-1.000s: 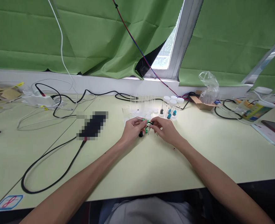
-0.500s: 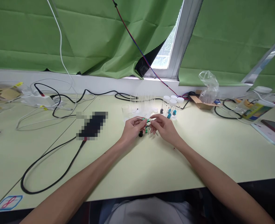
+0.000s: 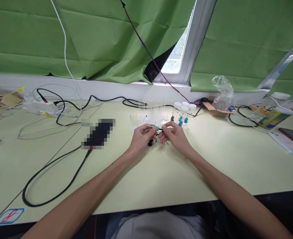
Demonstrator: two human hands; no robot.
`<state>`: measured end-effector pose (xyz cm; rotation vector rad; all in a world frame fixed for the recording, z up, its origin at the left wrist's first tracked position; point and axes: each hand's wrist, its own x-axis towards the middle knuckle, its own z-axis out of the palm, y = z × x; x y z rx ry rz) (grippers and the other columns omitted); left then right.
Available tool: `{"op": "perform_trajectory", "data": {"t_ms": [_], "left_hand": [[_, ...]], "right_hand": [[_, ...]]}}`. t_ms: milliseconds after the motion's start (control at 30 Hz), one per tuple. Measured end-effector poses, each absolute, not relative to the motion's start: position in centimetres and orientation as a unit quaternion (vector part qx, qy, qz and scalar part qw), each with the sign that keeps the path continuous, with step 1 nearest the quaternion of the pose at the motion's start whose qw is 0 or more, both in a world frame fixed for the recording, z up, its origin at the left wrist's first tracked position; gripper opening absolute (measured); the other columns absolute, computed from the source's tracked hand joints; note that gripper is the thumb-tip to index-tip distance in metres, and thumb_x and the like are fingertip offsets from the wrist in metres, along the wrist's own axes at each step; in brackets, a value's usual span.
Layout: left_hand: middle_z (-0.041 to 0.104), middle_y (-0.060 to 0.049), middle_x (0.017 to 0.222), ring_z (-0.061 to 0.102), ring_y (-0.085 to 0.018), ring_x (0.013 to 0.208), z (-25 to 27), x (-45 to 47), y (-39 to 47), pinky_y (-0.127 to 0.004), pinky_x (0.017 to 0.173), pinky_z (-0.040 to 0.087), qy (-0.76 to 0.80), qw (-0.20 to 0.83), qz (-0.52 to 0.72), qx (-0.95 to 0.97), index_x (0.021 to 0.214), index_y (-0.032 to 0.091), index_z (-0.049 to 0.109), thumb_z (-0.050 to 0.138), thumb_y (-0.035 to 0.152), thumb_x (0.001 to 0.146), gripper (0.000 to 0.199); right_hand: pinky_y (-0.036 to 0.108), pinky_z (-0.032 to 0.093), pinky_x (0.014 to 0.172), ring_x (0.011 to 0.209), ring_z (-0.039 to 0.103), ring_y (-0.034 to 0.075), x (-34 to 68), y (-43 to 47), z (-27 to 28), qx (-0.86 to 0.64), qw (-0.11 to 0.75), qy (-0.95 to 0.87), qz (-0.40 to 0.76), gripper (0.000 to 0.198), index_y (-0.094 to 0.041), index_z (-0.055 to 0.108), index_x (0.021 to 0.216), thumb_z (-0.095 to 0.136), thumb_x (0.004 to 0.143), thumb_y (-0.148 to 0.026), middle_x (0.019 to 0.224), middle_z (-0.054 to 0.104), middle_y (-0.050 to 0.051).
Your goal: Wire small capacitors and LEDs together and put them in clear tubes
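Observation:
In the head view, my left hand (image 3: 143,135) pinches a thin metal needle-like piece with a green end (image 3: 153,126) over the table. My right hand (image 3: 173,133) is closed at the fingertips on a small black piece (image 3: 160,129). That black piece meets a second green bit (image 3: 158,128) between the hands; I cannot tell whether they are joined. Under my fingers lie a round black piece (image 3: 150,143) and other small green and metal pieces, partly hidden. Just beyond stand clear vials with white caps (image 3: 184,109), with teal and black pieces inside.
Clear upright tubes (image 3: 151,108) and a clear cup (image 3: 134,119) stand behind my hands. A dark device (image 3: 99,132) with a looped black cable lies left. Further right are a cardboard box (image 3: 214,109) with a plastic bag and a phone (image 3: 292,137). Cables run along the wall.
My right hand has shifted slightly to the right, and the black piece now shows between the fingertips. My left hand has barely moved.

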<state>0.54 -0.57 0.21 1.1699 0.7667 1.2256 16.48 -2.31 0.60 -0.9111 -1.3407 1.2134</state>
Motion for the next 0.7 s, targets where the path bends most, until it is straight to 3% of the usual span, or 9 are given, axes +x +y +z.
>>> {"op": "perform_trajectory", "data": {"t_ms": [233, 533, 700], "left_hand": [[0.064, -0.001, 0.067, 0.056, -0.011, 0.054, 0.21, 0.46, -0.37, -0.029, 0.058, 0.045, 0.317, 0.618, 0.534, 0.482, 0.081, 0.013, 0.067, 0.086, 0.039, 0.069, 0.034], [0.063, -0.002, 0.069, 0.056, -0.011, 0.057, 0.27, 0.52, -0.51, -0.027, 0.056, 0.043, 0.312, 0.638, 0.531, 0.463, 0.079, 0.012, 0.067, 0.086, 0.036, 0.069, 0.032], [0.062, -0.002, 0.069, 0.055, -0.011, 0.056, 0.23, 0.48, -0.55, -0.027, 0.054, 0.043, 0.312, 0.634, 0.525, 0.475, 0.081, 0.013, 0.067, 0.086, 0.037, 0.069, 0.033]], "right_hand": [[0.030, 0.057, 0.059, 0.059, 0.069, 0.016, 16.48, -2.81, 0.97, -0.370, 0.528, -0.584, 0.493, 0.042, -0.023, 0.049, 0.094, 0.079, 0.076, -0.045, 0.065, 0.065, -0.005], [0.026, 0.051, 0.045, 0.048, 0.064, 0.015, 16.52, -2.56, 0.41, -0.392, 0.525, -0.606, 0.451, 0.042, -0.022, 0.050, 0.090, 0.073, 0.080, -0.055, 0.064, 0.066, -0.004], [0.024, 0.046, 0.039, 0.041, 0.059, 0.013, 16.69, -2.42, 0.19, -0.408, 0.516, -0.612, 0.439, 0.042, -0.020, 0.054, 0.078, 0.067, 0.084, -0.058, 0.057, 0.061, -0.003]]}}
